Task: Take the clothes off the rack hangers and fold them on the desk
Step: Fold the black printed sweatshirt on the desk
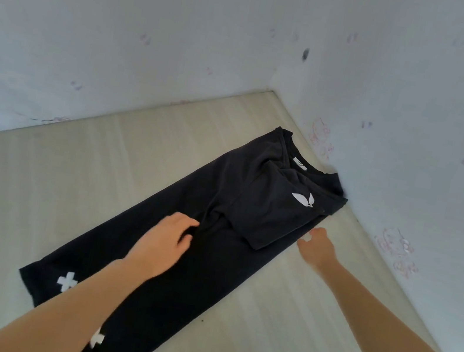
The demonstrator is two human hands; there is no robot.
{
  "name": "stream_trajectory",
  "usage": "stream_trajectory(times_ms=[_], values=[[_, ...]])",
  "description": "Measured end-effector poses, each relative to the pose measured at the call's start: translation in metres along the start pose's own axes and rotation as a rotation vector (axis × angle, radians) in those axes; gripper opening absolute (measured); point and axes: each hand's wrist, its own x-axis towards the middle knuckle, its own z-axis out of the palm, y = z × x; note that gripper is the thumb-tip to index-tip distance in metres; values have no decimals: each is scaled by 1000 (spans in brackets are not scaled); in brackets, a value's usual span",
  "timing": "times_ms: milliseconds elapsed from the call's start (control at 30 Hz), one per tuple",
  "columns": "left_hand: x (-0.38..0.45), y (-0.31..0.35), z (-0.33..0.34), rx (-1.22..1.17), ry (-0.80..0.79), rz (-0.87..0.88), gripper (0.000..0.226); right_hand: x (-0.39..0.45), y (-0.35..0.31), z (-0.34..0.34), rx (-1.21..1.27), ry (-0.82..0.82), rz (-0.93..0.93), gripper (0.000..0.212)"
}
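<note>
- Head view: a black T-shirt [211, 253] lies spread along the pale wooden desk [51, 190], its collar end pointing into the corner where the two whitish walls [128, 18] meet and its hem end running down toward the person.
- The shirt's sides are folded in, so it makes one long narrow strip; a sleeve panel with a white leaf-shaped print [302, 199] lies doubled over on top near the collar, and a small white neck label [300, 163] shows just beyond it.
- Two white cross marks sit near the hem, one [67, 281] beside the left forearm and the other [97, 337] partly hidden beneath it.
- The left hand [164, 244] rests on the middle of the shirt with its fingers bent down onto the cloth; motion blur keeps me from telling whether it pinches a fold or only presses it.
- The right hand [317, 246] is over the bare desk just beside the shirt's right edge, near the folded sleeve panel. Its fingers look loosely curled and blurred, and I cannot tell whether they hold anything or touch the fabric.
- The walls carry faint pinkish and purplish smudges, and one dark spot [305, 54] shows on the right-hand wall.
</note>
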Motion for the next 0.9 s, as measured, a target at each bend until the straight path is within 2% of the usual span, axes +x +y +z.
stream_trajectory(times_ms=[100, 167, 233, 300, 467, 667, 833, 900], values=[[-17, -34, -18, 46, 88, -181, 40, -37, -5, 21, 347, -110, 181, 44], [-32, -58, -30, 110, 71, -294, 46, -69, -9, 37, 615, -160, 251, 39], [-43, -79, -38, 167, 26, -373, 51, -98, -16, 54, 729, -211, 292, 32], [-53, -98, -45, 187, -6, -405, 52, -126, -27, 73, 781, -243, 329, 27], [-79, -134, -52, 185, -33, -337, 44, -172, -51, 114, 895, -210, 395, 17], [-90, -154, -71, -111, -72, -400, 28, -228, -81, 161, 1006, -87, 501, 2], [-98, -165, -79, -334, -183, -452, 17, -277, -93, 207, 1048, -116, 524, 11], [-105, -168, -86, -480, -237, -505, 15, -293, -95, 221, 988, -51, 542, 11]])
